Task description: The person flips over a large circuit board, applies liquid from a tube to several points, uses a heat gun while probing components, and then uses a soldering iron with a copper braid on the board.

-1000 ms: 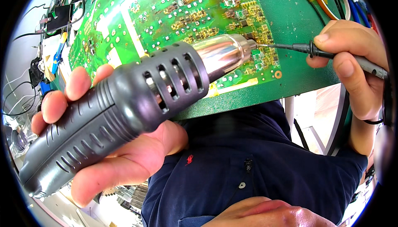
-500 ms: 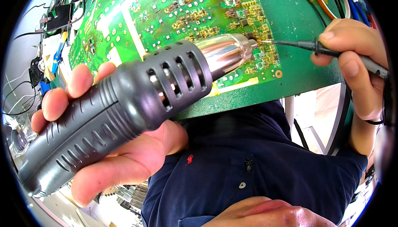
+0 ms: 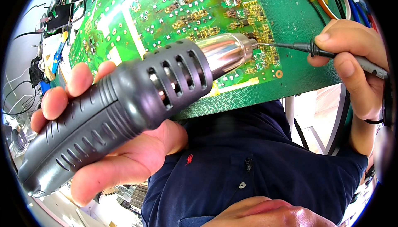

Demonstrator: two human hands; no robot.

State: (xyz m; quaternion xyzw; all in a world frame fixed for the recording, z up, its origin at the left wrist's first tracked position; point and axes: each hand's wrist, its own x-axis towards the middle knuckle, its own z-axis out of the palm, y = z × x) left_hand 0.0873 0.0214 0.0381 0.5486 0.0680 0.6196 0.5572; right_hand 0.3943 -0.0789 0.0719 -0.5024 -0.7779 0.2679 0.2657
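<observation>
While the head view looks down along the person's chest, a dark grey hot-air gun [image 3: 124,115] is gripped in the left hand [image 3: 120,156], whose fingers [image 3: 78,80] are clenched around the ribbed handle from below and behind. The gun is tilted up toward the right, and its shiny metal nozzle [image 3: 226,53] is held just over a green circuit board [image 3: 166,11], which lies on a green mat [image 3: 298,24] covering the desk. A thin black tool with a fine metal tip [image 3: 331,53] is grasped in the right hand [image 3: 356,65], its fingers closed around the shaft like a pen. The tip is brought to the small parts at the board's right side, right beside the nozzle's mouth; whether it touches them cannot be told. A dark bracelet or strap is seen at the right wrist. Below the desk edge, a navy polo shirt [image 3: 257,160] with a small red emblem fills the lower middle of the picture. At the far left, cables and a blue-handled tool [image 3: 58,53] are seen beside the board.
</observation>
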